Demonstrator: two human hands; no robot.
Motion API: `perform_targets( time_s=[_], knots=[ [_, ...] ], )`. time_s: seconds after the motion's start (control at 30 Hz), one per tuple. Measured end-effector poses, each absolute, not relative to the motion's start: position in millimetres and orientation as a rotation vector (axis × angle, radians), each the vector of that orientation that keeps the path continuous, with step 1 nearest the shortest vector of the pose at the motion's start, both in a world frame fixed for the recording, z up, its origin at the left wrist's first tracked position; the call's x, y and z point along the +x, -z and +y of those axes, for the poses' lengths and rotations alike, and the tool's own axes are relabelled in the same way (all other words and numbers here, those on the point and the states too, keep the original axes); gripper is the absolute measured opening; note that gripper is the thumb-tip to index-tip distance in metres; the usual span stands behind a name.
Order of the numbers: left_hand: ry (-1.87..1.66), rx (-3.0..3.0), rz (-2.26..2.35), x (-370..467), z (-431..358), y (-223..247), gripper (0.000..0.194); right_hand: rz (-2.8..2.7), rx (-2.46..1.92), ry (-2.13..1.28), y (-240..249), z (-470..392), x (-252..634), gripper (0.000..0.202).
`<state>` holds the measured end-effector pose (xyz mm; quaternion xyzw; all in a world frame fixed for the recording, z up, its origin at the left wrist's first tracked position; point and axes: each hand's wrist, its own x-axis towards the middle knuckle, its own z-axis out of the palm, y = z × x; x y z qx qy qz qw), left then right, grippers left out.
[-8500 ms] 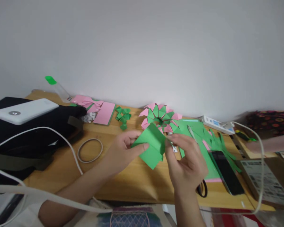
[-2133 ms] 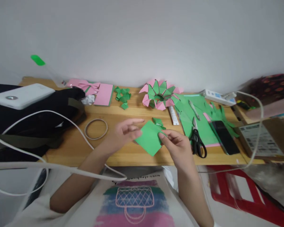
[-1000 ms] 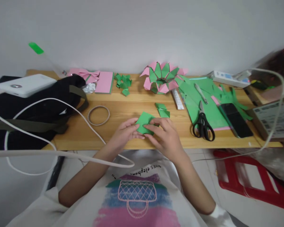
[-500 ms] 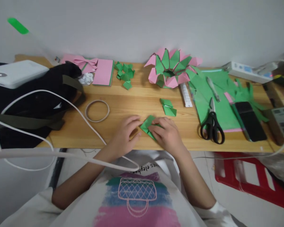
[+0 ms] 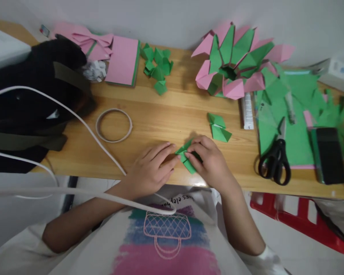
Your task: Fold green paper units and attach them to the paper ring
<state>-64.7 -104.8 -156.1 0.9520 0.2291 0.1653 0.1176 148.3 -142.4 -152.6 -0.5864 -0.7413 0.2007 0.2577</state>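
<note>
A small folded green paper lies at the table's front edge between my hands. My right hand pinches it from the right, thumb and fingers closed on its upper part. My left hand rests flat on the wood with fingers stretched, their tips at the paper's left corner. Just beyond lies a folded green piece. A ring of pink and green folded paper stands at the back. Several green folded pieces lie back left of it.
Scissors, a phone and a green sheet are on the right. A glue tube lies beside them. A tape ring, pink paper stack, black bag and white cable are on the left.
The view has moved closer to the table. The green paper stays in my right hand, a flap now standing up more. My left fingers lie closer against its left corner.
</note>
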Motion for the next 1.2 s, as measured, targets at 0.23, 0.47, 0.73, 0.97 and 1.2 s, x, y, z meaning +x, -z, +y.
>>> perform_targets(
  time_s=[0.23,0.47,0.73,0.97,1.2],
  knots=[
    [-0.475,2.811,0.727,-61.1,-105.0,155.8,0.029,-2.013,-1.623,-0.607,147.8,-136.2,150.5,0.01],
    [-0.428,2.806,0.758,-60.9,-104.9,155.0,0.033,-1.997,-1.621,-0.65,145.3,-131.7,153.2,0.012],
    [-0.419,2.805,0.777,-58.3,-105.8,153.3,0.033,-1.983,-1.624,-0.647,143.1,-129.0,153.4,0.012],
    [-0.401,2.805,0.791,-57.6,-105.8,151.9,0.034,-1.991,-1.628,-0.642,141.1,-127.5,152.6,0.012],
    [-0.458,2.78,0.785,-59.3,-105.0,152.9,0.032,-1.986,-1.648,-0.643,142.2,-127.4,152.1,0.012]
  ],
)
